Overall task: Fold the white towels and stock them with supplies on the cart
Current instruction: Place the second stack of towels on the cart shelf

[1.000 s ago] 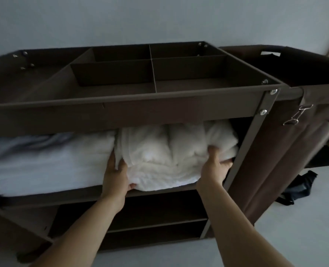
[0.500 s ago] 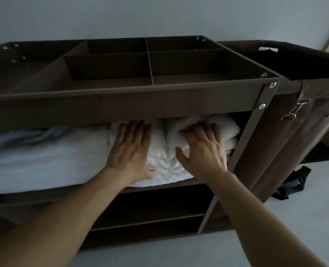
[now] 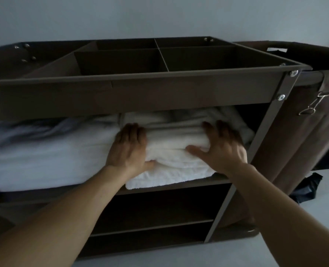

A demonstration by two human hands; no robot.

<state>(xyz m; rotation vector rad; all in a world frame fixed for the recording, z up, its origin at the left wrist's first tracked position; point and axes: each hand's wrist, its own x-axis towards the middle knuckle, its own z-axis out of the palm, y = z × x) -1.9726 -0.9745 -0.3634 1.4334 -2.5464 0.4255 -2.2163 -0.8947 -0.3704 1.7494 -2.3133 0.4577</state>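
Note:
A stack of folded white towels (image 3: 171, 151) lies on the upper shelf of the dark brown cart (image 3: 132, 93), at the shelf's right end. My left hand (image 3: 129, 149) lies flat against the stack's left side, fingers straight, thumb low on the front. My right hand (image 3: 220, 149) presses on the stack's right front with spread fingers. The stack's lowest towel sticks out over the shelf edge (image 3: 179, 186). Left of the stack lies a wider pile of white linen (image 3: 48, 155).
The cart's top tray (image 3: 159, 60) has several dividers and holds nothing visible. Two lower shelves (image 3: 152, 226) look bare. A brown laundry bag (image 3: 304, 132) hangs on the cart's right end with a metal clip (image 3: 314, 106). A dark object (image 3: 308, 187) lies on the pale floor.
A second ago both hands gripped the towel stack by its sides and pushed it in. They then flattened onto its front, and now they sit wider apart on a flatter stack.

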